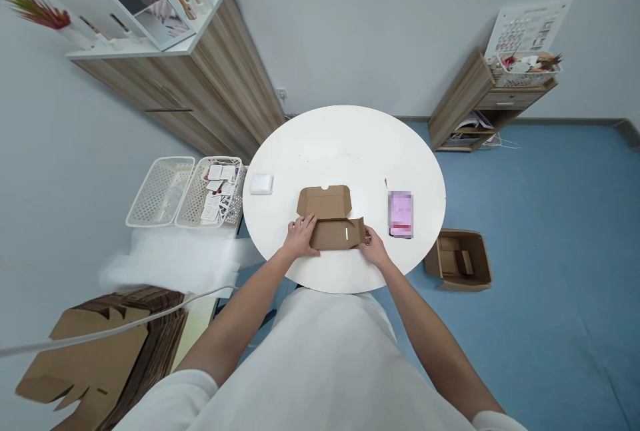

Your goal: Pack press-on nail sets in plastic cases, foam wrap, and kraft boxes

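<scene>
A small brown cardboard box (331,220) lies on the round white table (345,144), its lid flap open toward the far side. My left hand (301,235) grips the box's left end, fingers curled over the edge. At the right end my right hand (374,247) pinches the side flap. A small white strip shows on the box's front wall.
A white pad (261,183) lies left of the box and a phone (401,213) to its right. Two white baskets (187,191) stand at the left, one holding cards. A stack of flat cardboard (107,351) sits lower left. An open carton (459,261) rests on the blue floor.
</scene>
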A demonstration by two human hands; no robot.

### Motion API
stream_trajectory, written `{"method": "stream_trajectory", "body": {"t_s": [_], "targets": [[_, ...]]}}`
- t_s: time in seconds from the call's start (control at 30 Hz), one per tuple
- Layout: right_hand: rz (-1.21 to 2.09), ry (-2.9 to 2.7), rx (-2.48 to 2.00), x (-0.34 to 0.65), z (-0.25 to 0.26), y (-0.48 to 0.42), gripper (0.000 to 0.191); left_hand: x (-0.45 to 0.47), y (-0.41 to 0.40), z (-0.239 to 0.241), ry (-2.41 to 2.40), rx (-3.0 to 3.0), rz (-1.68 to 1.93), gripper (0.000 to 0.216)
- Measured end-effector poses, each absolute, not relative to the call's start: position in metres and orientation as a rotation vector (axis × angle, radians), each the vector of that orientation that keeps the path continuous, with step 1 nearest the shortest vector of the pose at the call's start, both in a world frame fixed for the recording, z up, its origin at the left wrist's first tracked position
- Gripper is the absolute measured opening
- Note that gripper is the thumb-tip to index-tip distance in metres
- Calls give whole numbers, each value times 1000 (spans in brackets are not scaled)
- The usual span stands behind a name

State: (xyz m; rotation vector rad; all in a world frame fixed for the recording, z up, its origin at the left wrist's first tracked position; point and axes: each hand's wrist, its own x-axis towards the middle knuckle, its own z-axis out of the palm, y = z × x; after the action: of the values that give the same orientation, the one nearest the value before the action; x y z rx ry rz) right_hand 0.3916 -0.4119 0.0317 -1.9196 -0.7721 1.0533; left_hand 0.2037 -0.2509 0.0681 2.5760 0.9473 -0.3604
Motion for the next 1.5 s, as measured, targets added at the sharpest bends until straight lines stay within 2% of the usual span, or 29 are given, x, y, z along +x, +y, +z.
{"method": "stream_trajectory", "body": {"t_s": [0.23, 0.33, 0.53, 0.77, 0.83, 0.93, 1.07, 1.23, 1.5], "targets": [[951, -889, -2115, 393, 32, -406, 75, 205, -255, 69, 967, 2551, -362, 112], [929, -889, -2127, 392, 31, -401, 66, 204, -256, 65, 958, 2557, -331, 112], [1054, -835, -1863, 386, 42, -396, 52, 205, -258, 60, 965, 2580, -304, 113], [1069, -1006, -1874, 377, 47, -394, 74, 209, -265, 60, 983, 2563, -272, 115], [1044, -1032, -1900, 377, 47, -392, 69, 210, -267, 61, 985, 2562, -275, 114], [1009, -960, -2014, 377, 46, -387, 51, 211, -269, 62, 991, 2577, -299, 112], [913, -890, -2262, 378, 43, -379, 49, 211, -272, 62, 959, 2610, -283, 113], [887, -955, -2387, 377, 37, -378, 34, 208, -271, 58, 892, 2616, -245, 112], [884, -803, -2561, 372, 33, -380, 21, 198, -274, 58, 832, 2555, -12, 108]]}}
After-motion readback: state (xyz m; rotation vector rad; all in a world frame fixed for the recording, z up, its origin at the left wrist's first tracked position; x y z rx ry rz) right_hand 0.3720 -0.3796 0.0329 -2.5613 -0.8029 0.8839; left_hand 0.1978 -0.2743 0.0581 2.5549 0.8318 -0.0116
